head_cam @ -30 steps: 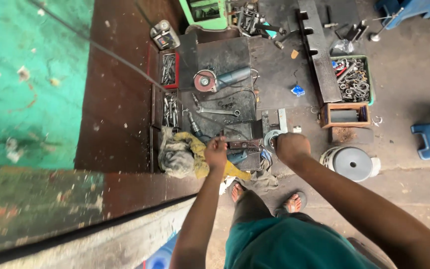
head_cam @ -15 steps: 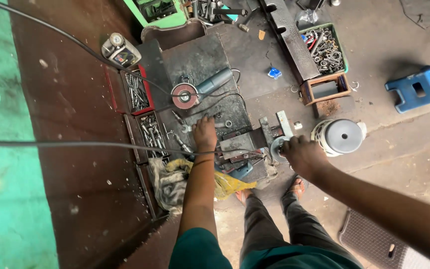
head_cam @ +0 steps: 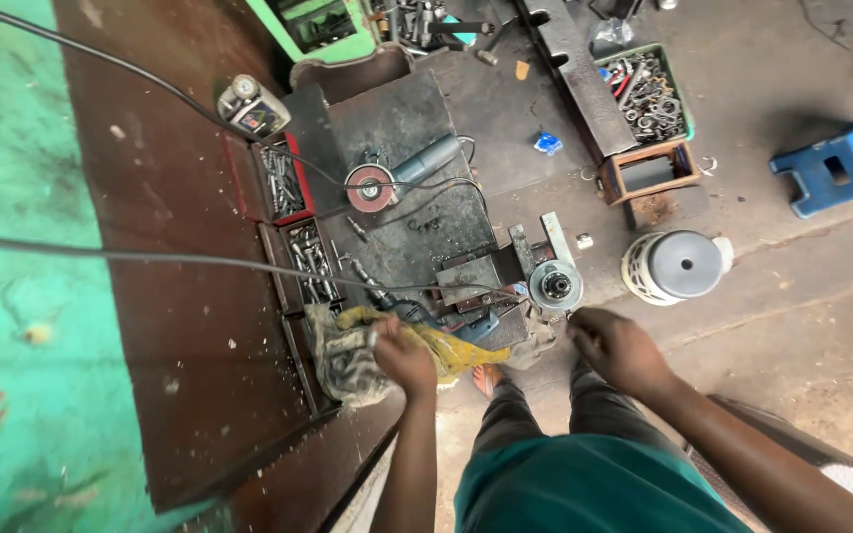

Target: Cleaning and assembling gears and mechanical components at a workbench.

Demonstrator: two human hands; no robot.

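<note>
My left hand (head_cam: 402,357) is closed on a dirty yellow and grey rag (head_cam: 367,345) that lies at the front of the dark metal work plate (head_cam: 417,128). My right hand (head_cam: 619,345) hovers with fingers loosely spread, empty, just below a round metal part with a bearing (head_cam: 555,286). That part sits beside a small metal block assembly (head_cam: 481,281) on the plate. An angle grinder (head_cam: 397,178) with a reddish disc lies further back on the plate, its cable trailing.
Red trays of bolts and tools (head_cam: 293,222) line the plate's left edge. A green crate of metal parts (head_cam: 649,94), a wooden box (head_cam: 649,173), a white round fan-like unit (head_cam: 678,265) and a blue stool (head_cam: 846,163) stand on the concrete floor. My sandalled feet are below.
My left hand has moved down from the metal assembly onto the rag and gripped it. My right hand has drawn back from the round part. The view shifted closer and to the left.
</note>
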